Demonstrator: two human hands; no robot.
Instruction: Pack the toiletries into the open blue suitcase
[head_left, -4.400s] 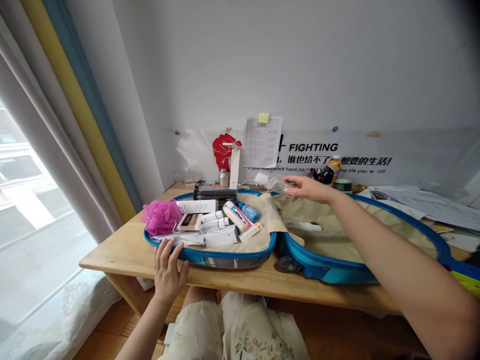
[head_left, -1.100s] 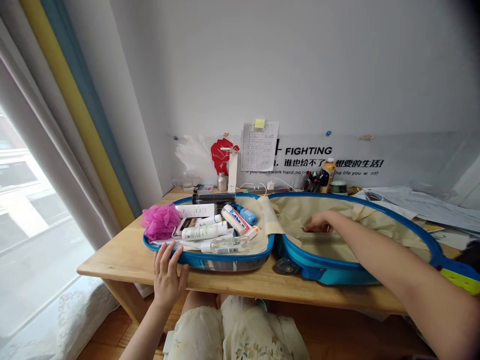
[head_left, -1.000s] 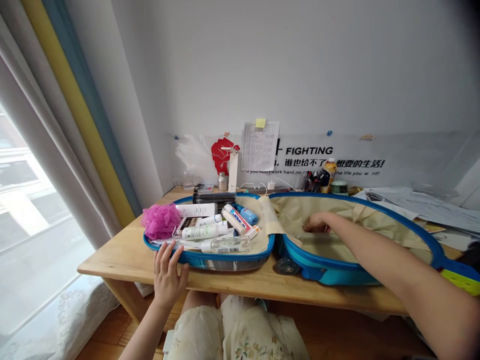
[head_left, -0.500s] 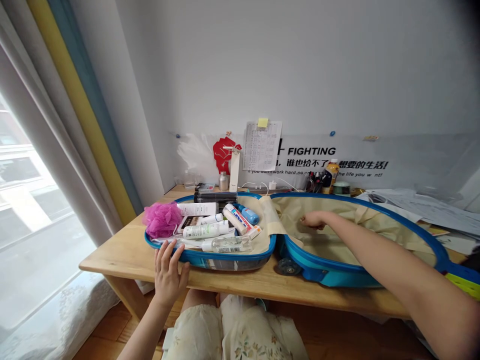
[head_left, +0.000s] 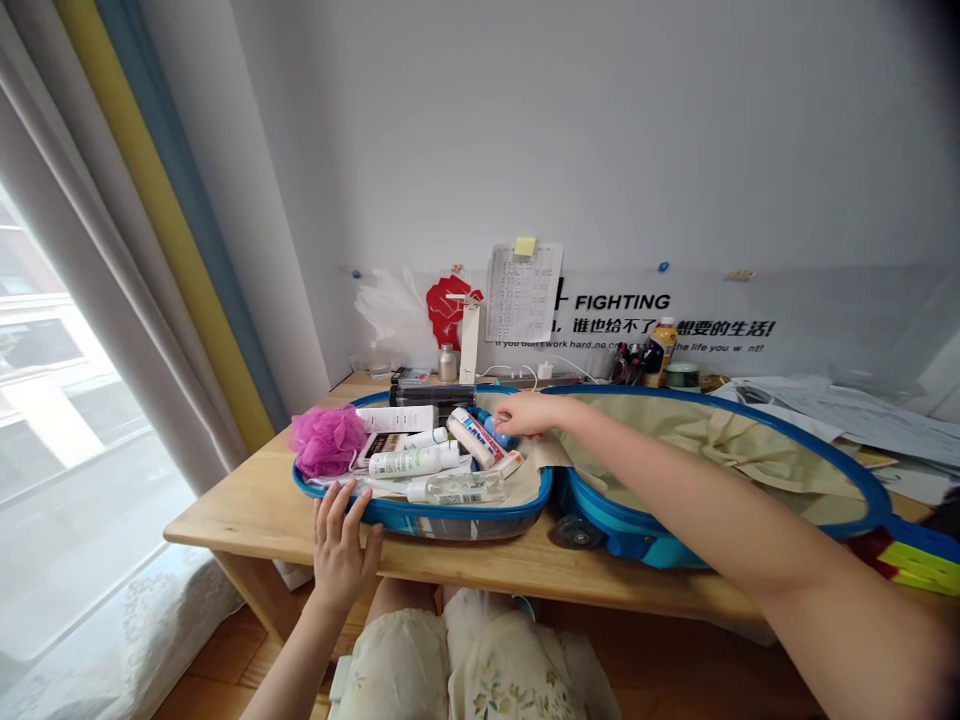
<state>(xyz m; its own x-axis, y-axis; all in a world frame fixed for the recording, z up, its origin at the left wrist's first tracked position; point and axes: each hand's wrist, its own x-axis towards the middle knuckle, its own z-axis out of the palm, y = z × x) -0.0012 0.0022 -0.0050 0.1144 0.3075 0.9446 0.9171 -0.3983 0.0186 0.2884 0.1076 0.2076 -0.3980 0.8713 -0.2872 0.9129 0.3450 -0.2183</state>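
Head view: wooden desk [head_left: 244, 505], grey wall [head_left: 600, 130]; left fingers [head_left: 355, 514] spread on suitcase rim [head_left: 450, 510]; right fingers [head_left: 508, 414] curled, hold unclear.

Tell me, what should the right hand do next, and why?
I'd guess the right hand should lower slightly and open: its curled fingers are at the blue bottle, over the crowded half of the suitcase. Whether they hold something, I can't tell.

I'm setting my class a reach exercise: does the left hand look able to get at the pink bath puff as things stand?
Probably yes: the left hand is at the suitcase's near rim, close to the pink puff, and nothing tall seems to stand between them.
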